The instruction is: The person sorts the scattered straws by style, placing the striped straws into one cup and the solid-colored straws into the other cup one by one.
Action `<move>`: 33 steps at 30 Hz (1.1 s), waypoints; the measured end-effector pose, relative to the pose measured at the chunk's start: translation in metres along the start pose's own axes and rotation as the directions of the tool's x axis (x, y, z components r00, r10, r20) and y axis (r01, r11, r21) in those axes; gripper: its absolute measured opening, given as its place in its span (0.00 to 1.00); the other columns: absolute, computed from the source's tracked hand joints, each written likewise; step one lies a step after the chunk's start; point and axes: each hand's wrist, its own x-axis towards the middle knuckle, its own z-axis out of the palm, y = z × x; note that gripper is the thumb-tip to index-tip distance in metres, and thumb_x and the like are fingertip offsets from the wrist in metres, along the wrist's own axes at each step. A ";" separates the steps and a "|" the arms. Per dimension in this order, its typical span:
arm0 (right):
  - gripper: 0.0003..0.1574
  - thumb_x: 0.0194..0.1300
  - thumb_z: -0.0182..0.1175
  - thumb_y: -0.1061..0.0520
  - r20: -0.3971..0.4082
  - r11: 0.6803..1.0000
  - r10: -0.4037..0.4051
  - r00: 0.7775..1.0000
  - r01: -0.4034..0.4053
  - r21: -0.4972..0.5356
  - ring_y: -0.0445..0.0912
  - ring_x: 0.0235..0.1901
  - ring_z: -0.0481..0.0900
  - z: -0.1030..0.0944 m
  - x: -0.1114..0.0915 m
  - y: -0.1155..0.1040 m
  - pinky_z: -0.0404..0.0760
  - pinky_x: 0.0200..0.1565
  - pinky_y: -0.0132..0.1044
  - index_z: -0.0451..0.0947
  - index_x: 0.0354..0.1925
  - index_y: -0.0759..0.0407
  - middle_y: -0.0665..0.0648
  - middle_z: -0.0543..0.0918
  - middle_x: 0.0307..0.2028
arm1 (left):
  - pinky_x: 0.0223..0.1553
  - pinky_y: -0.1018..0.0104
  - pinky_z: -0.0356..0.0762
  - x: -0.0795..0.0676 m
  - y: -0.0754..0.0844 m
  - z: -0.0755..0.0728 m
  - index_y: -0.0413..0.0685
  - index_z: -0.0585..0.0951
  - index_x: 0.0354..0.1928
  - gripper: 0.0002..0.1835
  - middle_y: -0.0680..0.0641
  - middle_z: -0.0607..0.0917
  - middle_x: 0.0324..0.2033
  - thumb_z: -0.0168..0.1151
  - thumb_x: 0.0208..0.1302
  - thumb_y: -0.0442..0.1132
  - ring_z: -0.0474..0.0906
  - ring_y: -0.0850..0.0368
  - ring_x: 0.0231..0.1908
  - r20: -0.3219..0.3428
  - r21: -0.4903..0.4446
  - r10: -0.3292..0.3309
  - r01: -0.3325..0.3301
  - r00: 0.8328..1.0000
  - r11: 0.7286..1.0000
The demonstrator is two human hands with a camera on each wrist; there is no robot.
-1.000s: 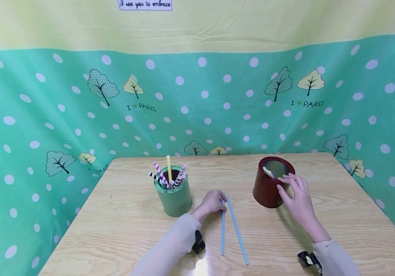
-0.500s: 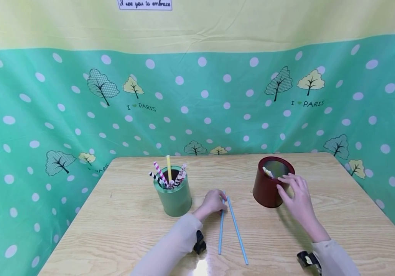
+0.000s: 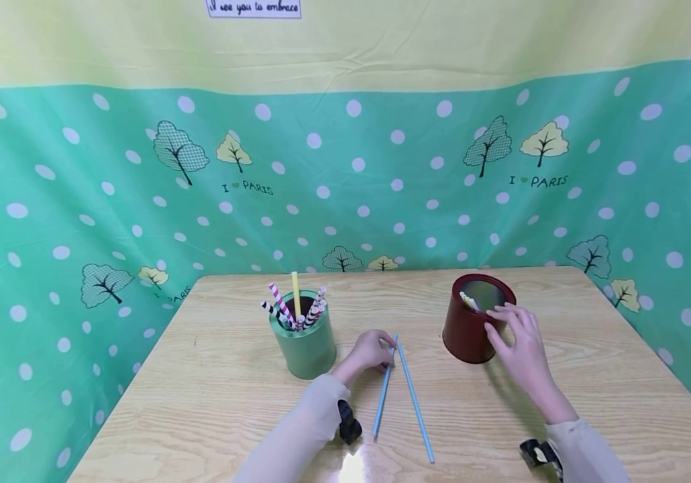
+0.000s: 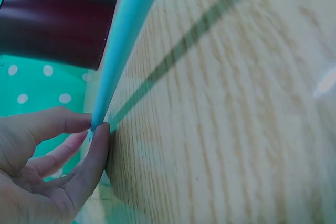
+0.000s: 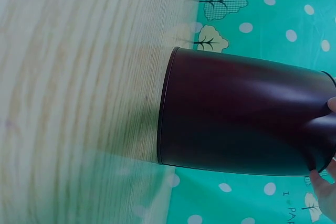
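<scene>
In the head view, my left hand pinches a blue straw near its far end. The left wrist view shows this straw between thumb and fingertips, its near part raised off the table above its shadow. A second blue straw lies just to the right. My right hand holds the rim of a dark red canister, fingers at the rim and thumb against the outer wall. The canister stands upright, a pale straw tip visible inside. In the right wrist view, the fingertips touch the canister near its rim.
A green canister stands left of my left hand, with several straws in yellow and striped patterns. All this is on a wooden table. Behind it hangs a green and yellow curtain with dots and trees.
The pinched straw's near end has swung left and lifted. My left hand has shifted only slightly. The right hand, both canisters and the other blue straw have stayed in place.
</scene>
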 end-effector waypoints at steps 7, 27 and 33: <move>0.17 0.42 0.62 0.74 0.003 1.000 0.001 1.000 -0.001 0.002 0.60 0.47 0.65 0.000 0.000 -0.001 0.54 0.52 0.21 0.76 0.35 0.69 0.66 0.74 0.40 | 0.17 0.67 0.77 0.001 -0.003 -0.002 0.32 0.77 0.36 0.14 0.48 0.75 0.13 0.59 0.42 0.21 0.72 0.59 0.13 0.002 -0.071 -0.055 0.055 0.998 0.996; 0.18 0.41 0.62 0.75 -0.002 1.000 -0.006 1.000 0.006 0.004 0.59 0.47 0.65 0.000 0.000 0.000 0.53 0.53 0.19 0.76 0.36 0.68 0.65 0.74 0.40 | 0.24 0.61 0.79 -0.003 -0.001 -0.017 0.28 0.69 0.47 0.23 0.35 0.81 0.29 0.57 0.44 0.20 0.74 0.60 0.14 0.007 -0.285 -0.062 0.061 0.998 0.957; 0.17 0.42 0.62 0.74 0.000 1.000 0.001 1.000 -0.001 0.004 0.60 0.48 0.65 0.000 0.000 0.000 0.53 0.54 0.21 0.76 0.36 0.69 0.65 0.74 0.41 | 0.28 0.57 0.79 -0.004 0.003 -0.019 0.28 0.69 0.50 0.23 0.33 0.79 0.31 0.55 0.46 0.20 0.75 0.58 0.16 -0.006 -0.337 -0.054 0.049 0.999 0.940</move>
